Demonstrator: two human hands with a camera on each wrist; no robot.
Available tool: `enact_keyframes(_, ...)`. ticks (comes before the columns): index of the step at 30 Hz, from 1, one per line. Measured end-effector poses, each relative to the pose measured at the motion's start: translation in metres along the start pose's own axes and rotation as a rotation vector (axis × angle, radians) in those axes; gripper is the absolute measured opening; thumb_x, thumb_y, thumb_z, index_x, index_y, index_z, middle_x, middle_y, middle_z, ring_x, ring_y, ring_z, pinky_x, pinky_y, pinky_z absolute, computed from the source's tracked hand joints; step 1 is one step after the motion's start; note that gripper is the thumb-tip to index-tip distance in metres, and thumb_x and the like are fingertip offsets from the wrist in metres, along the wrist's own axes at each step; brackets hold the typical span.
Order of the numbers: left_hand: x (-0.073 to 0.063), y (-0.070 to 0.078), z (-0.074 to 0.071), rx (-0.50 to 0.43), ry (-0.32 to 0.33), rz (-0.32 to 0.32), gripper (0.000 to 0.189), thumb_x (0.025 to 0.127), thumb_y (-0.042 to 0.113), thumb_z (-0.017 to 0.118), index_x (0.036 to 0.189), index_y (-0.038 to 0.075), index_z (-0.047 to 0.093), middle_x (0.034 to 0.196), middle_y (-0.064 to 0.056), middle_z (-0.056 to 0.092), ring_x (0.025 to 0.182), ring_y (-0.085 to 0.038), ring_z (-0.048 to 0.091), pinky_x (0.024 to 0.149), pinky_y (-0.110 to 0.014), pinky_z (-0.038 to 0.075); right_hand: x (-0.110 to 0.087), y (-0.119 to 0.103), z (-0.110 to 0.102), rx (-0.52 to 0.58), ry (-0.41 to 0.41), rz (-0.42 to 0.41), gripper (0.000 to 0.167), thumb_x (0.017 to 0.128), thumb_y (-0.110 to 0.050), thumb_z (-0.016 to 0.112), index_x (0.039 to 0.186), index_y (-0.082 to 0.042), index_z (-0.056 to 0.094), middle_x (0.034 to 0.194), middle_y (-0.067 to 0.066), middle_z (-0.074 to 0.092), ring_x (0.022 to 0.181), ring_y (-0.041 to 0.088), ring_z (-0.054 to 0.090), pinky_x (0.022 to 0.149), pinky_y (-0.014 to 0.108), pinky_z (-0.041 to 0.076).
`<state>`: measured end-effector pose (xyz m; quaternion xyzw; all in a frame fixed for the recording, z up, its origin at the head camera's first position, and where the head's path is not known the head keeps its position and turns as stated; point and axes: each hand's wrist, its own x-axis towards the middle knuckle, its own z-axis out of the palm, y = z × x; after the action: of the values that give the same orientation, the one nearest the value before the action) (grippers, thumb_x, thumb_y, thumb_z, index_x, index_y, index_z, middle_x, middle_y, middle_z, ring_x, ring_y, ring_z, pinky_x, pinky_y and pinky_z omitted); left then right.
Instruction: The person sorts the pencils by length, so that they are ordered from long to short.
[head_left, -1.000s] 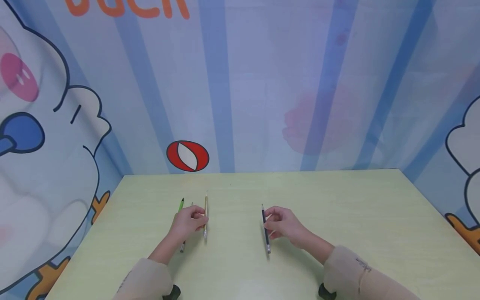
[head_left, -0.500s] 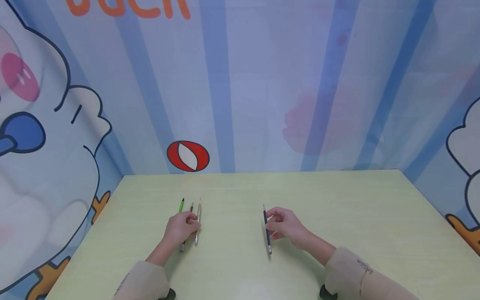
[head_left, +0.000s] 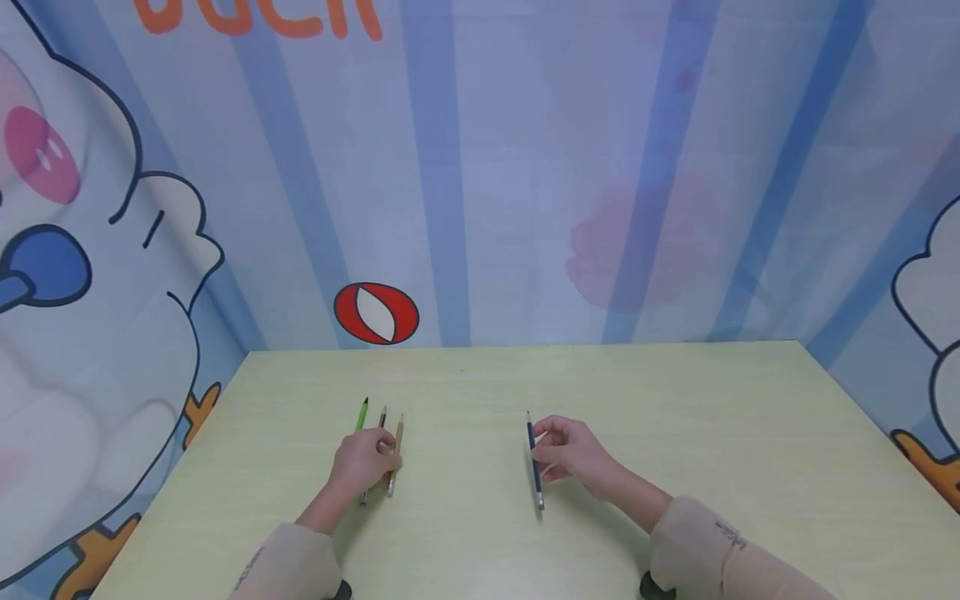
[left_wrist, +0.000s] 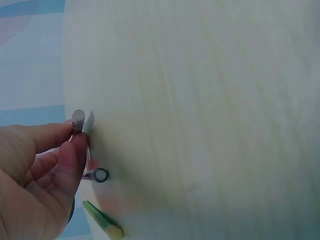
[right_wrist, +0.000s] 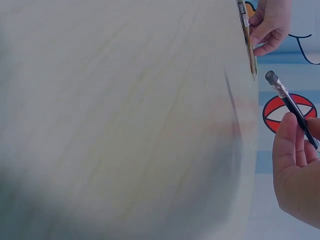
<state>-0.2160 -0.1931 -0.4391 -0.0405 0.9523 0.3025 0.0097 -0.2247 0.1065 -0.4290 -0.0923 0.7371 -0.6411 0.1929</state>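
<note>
My left hand (head_left: 363, 461) pinches a yellow pencil (head_left: 398, 433) between thumb and fingers, its tip pointing to the far side. In the left wrist view the pencil's eraser end (left_wrist: 78, 117) sticks out above the fingertips. Just left of it a dark pencil (head_left: 382, 416) and a green pencil (head_left: 362, 414) lie side by side, partly hidden under the hand. My right hand (head_left: 570, 450) holds a dark blue pencil (head_left: 536, 467) near its middle, clear of the table; its eraser (right_wrist: 271, 77) shows in the right wrist view.
The pale wooden table (head_left: 675, 433) reaches back to a blue striped backdrop (head_left: 517, 167) with cartoon prints. A wide stretch of tabletop separates the two hands.
My left hand has moved left and slightly nearer with the yellow pencil, bringing it down beside the dark pencil. The right hand and its pencil have hardly moved.
</note>
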Motion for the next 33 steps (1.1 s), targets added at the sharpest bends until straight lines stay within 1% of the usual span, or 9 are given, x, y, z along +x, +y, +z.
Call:
enact_keyframes(7, 0.0, -0.004, 0.001, 0.012, 0.002, 0.015, 0.021, 0.072, 0.009, 0.065, 0.091, 0.003, 0.062, 0.072, -0.002, 0.065, 0.06, -0.009, 0.055, 0.051, -0.023, 0.038, 0.001, 0.001, 0.001, 0.002, 0.006, 0.004, 0.026, 0.081, 0.0, 0.055, 0.105, 0.005, 0.047, 0.071, 0.0, 0.054, 0.063, 0.013, 0.057, 0.058, 0.029, 0.051)
enact_keyframes(14, -0.001, -0.005, 0.0, 0.004, -0.02, -0.01, 0.021, 0.072, 0.008, 0.065, 0.092, 0.003, 0.062, 0.071, -0.001, 0.064, 0.058, -0.009, 0.055, 0.05, -0.023, 0.038, 0.003, 0.002, 0.002, 0.007, -0.002, 0.006, 0.026, 0.081, 0.0, 0.055, 0.105, 0.005, 0.046, 0.071, 0.0, 0.054, 0.062, 0.013, 0.057, 0.057, 0.029, 0.051)
enact_keyframes(20, -0.003, -0.005, 0.0, -0.009, -0.019, -0.023, 0.021, 0.072, 0.007, 0.065, 0.092, 0.003, 0.062, 0.069, -0.001, 0.064, 0.056, -0.009, 0.054, 0.049, -0.023, 0.038, 0.004, 0.0, 0.008, -0.002, -0.005, 0.004, 0.026, 0.081, -0.002, 0.056, 0.105, 0.004, 0.047, 0.073, 0.0, 0.057, 0.063, 0.013, 0.057, 0.059, 0.03, 0.051)
enact_keyframes(27, -0.004, -0.004, -0.001, -0.004, -0.012, -0.023, 0.02, 0.072, 0.008, 0.065, 0.091, 0.004, 0.062, 0.069, -0.001, 0.063, 0.056, -0.008, 0.054, 0.049, -0.023, 0.037, 0.02, 0.001, 0.023, 0.005, -0.025, -0.005, 0.026, 0.081, -0.003, 0.056, 0.105, 0.003, 0.048, 0.073, 0.001, 0.059, 0.063, 0.014, 0.058, 0.058, 0.028, 0.051)
enact_keyframes(33, -0.005, -0.003, -0.002, -0.006, -0.014, -0.008, 0.02, 0.072, 0.007, 0.065, 0.091, 0.003, 0.062, 0.069, -0.001, 0.064, 0.056, -0.009, 0.054, 0.049, -0.023, 0.037, 0.037, -0.008, 0.044, 0.009, -0.009, -0.008, 0.024, 0.08, -0.001, 0.058, 0.103, 0.002, 0.05, 0.071, 0.002, 0.059, 0.06, 0.013, 0.058, 0.056, 0.027, 0.051)
